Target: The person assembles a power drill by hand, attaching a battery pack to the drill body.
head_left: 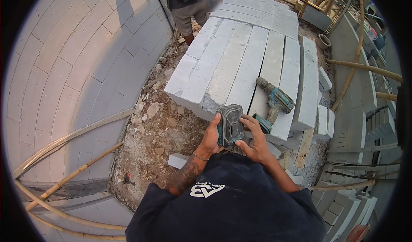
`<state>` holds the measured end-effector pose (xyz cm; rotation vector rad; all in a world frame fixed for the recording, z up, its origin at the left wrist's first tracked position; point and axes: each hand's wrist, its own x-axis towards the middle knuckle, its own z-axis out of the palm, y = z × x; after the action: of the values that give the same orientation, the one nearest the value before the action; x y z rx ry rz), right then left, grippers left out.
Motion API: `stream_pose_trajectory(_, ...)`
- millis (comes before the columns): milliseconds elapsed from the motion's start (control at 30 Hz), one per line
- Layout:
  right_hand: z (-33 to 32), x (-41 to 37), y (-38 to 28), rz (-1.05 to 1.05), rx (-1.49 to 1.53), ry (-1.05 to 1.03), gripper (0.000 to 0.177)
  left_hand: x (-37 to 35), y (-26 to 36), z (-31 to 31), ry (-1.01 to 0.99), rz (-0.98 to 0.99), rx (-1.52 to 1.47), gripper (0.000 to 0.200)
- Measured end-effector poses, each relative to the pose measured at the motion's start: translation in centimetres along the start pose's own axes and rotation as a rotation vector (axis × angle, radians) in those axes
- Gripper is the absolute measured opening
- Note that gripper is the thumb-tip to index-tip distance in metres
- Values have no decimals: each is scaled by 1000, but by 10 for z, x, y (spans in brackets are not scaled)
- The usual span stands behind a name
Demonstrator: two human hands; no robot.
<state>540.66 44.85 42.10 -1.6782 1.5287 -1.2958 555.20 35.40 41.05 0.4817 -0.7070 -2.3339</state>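
A dusty dark case with teal edges (232, 124), perhaps a tool's battery or a small box, is held in front of the chest. My left hand (211, 134) grips its left side, the thumb along the edge. Against its right side, my right hand (256, 141) has fingertips on the upper right and the thumb at the lower right corner. Just beyond, a teal cordless drill (277, 98) lies on its side on the stacked pale blocks (240, 66), its base pointing toward my right hand.
Another person (186, 6) stands at the far left of the stack. A block wall (86, 57) rises on the left, with bamboo poles (73, 176) leaning low. Rubble (159, 126) covers the ground between. More blocks and poles are on the right, beside a round pot (324, 41).
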Motion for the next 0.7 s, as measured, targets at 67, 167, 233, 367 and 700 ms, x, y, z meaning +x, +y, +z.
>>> stream_pose_trajectory(67,1,-2,-1,-16,29,34,61,-1,-2,0,-15,18,3,57)
stream_pose_trajectory(167,-7,-1,13,-42,27,204,61,0,-4,-4,-21,58,39,58)
stream_pose_trajectory(233,-18,-3,36,232,-79,447,64,1,-10,-15,22,59,31,55)
stream_pose_trajectory(367,-43,-10,84,563,-306,713,65,-2,-9,-21,105,44,58,50)
stream_pose_trajectory(700,-43,20,107,1016,-414,515,61,-1,-21,-28,72,31,123,55)
